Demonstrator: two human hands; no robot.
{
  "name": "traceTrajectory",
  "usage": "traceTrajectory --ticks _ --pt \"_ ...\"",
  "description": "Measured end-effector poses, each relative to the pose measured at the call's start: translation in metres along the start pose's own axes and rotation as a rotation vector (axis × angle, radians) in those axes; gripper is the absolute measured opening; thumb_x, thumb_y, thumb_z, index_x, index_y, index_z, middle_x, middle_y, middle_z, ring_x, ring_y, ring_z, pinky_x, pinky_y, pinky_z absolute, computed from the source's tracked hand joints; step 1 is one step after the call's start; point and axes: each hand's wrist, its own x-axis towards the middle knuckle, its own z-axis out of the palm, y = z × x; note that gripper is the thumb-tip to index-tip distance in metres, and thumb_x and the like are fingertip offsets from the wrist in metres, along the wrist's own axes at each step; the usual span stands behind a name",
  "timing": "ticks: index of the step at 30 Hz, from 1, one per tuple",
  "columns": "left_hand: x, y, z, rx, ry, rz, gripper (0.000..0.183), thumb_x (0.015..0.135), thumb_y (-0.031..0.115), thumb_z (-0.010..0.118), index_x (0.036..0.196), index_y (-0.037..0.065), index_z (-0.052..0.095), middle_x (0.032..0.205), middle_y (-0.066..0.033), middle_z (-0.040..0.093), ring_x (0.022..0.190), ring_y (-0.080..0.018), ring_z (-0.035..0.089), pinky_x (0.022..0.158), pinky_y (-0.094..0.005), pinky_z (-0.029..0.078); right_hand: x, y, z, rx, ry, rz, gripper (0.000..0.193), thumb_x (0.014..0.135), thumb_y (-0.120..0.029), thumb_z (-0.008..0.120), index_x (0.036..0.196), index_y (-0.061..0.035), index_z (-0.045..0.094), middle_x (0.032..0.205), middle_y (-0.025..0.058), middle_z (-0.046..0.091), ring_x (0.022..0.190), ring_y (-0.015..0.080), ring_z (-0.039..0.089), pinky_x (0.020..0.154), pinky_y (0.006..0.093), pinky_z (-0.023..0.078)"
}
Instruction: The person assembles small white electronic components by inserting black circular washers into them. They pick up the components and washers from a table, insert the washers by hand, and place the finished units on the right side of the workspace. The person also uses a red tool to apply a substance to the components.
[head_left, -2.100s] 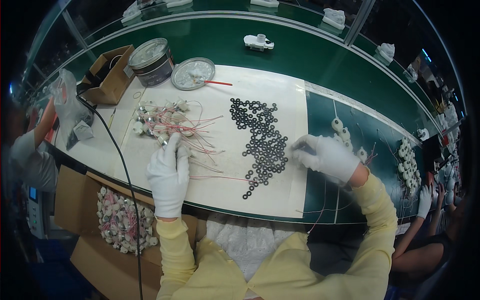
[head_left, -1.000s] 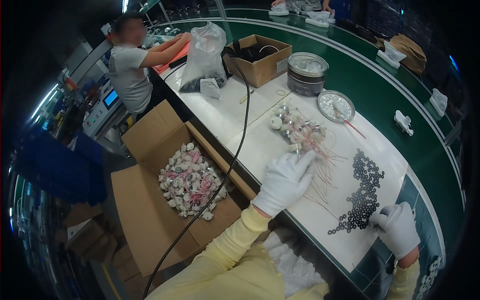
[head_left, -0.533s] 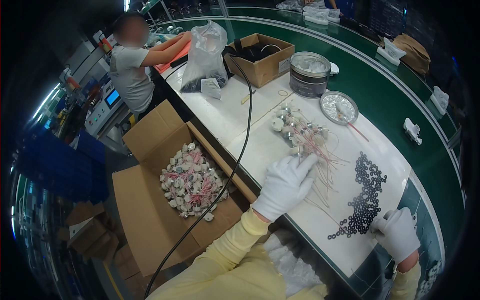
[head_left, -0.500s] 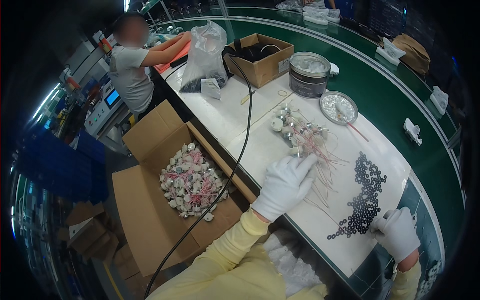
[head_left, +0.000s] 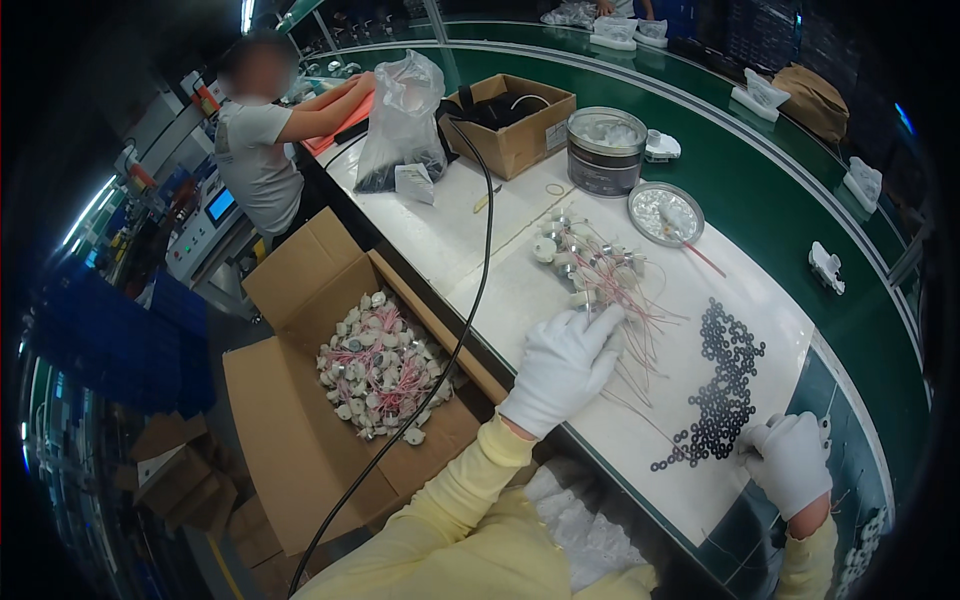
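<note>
My left hand (head_left: 562,365), in a white glove, reaches over the white table with its fingers stretched toward a pile of small motor-like parts (head_left: 570,255). These are white and silver with thin pink wires (head_left: 640,335); the fingertips are at the pile's near edge, and their undersides are hidden. At the table's right edge my right hand (head_left: 792,462), also gloved, has its fingers curled together. Whatever they pinch is too small or hidden to make out. Just left of it lies a spread of small black rings (head_left: 722,395), roughly one layer deep.
An open carton (head_left: 290,440) full of similar wired parts stands left of the table, with a black cable (head_left: 480,290) crossing above. Farther back are a round tin (head_left: 605,160), its lid (head_left: 665,214), a plastic bag (head_left: 400,130), a cardboard box (head_left: 515,130) and a co-worker (head_left: 262,150).
The whole view has shifted slightly, moving the table and things a little to the left. Both hands keep nearly the same place and pose relative to the parts.
</note>
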Motion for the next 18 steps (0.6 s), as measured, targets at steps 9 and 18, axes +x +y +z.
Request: traceTrajectory --ticks 9,18 --pt "-0.001 0.001 0.0 0.019 0.011 0.007 0.036 0.091 0.017 0.07 0.125 0.007 0.064 0.081 -0.0095 0.06 0.077 -0.0299 0.061 0.067 -0.0425 0.051 -0.003 -0.004 -0.001 -0.028 -0.019 0.048 0.008 0.074 -0.022 0.075 0.073 -0.0161 0.07 0.065 0.0057 0.058 0.067 0.0266 0.057 0.07 0.0406 0.038" --pt "-0.002 0.0 0.001 0.003 0.028 0.01 0.035 0.09 0.017 0.07 0.123 0.007 0.065 0.081 -0.0097 0.06 0.076 -0.03 0.061 0.067 -0.0425 0.051 -0.01 -0.008 0.008 0.144 0.109 0.158 0.014 0.081 -0.025 0.074 0.078 -0.012 0.071 0.068 0.0087 0.067 0.069 0.0293 0.061 0.072 0.0407 0.039"
